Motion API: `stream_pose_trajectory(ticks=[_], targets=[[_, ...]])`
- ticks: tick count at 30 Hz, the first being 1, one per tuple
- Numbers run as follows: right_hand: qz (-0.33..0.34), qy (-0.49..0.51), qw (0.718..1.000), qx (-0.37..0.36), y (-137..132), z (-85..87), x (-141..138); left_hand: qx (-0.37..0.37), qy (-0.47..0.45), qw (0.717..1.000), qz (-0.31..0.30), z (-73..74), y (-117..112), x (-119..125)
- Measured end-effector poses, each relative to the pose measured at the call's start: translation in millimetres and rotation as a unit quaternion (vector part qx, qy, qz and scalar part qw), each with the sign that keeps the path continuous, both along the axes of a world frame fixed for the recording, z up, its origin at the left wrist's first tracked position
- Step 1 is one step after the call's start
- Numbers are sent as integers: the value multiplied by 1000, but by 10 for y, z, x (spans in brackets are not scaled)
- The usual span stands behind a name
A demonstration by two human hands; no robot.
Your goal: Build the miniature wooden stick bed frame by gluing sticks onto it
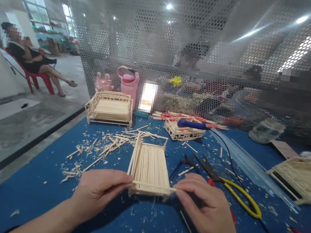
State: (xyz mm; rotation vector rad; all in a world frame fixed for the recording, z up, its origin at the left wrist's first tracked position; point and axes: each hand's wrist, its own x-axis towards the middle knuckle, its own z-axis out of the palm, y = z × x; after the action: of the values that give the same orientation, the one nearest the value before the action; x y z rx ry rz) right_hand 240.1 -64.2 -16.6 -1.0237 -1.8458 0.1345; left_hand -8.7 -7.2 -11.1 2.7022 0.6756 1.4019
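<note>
A small model bench (153,164) made of pale wooden sticks stands on the blue table in front of me, its seat a row of sticks side by side. Across its near edge lies a thin wooden stick (152,186). My left hand (102,187) is closed, thumb and fingers pinching the stick's left end at the bench's corner. At the other end my right hand (206,206) pinches the stick between thumb and fingertips. Just beyond the right hand lie yellow-handled scissors (249,198) and dark pliers (189,162).
Stick offcuts (111,145) litter the blue table (48,202). A finished stick bench (110,109), a blue-handled glue gun or soldering tool (192,125) on a stick frame, and a glass jar (266,131) stand farther back. A perforated screen (147,23) rises behind. A person sits at left.
</note>
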Motion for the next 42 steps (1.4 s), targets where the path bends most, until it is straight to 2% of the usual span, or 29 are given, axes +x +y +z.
stream_pose_trajectory(ticks=[6, 13, 18, 26, 36, 42], targets=[[21, -4, 1000, 17, 1, -11, 61, 10, 10, 1000, 14, 26, -16, 12], [-44, 9, 999, -17, 50, -43, 206, -1, 10, 999, 34, 26, -10, 28], [-17, -23, 999, -36, 43, -24, 148, -9, -7, 999, 45, 19, -9, 45], [-12, -48, 999, 20, 51, -55, 100, -18, -7, 997, 73, 25, -51, 56], [-24, -115, 989, 88, 45, -60, 82, -11, -12, 998, 68, 19, -60, 57], [-27, -63, 995, 71, 38, -69, 54, -3, -21, 997, 69, 17, -71, 73]])
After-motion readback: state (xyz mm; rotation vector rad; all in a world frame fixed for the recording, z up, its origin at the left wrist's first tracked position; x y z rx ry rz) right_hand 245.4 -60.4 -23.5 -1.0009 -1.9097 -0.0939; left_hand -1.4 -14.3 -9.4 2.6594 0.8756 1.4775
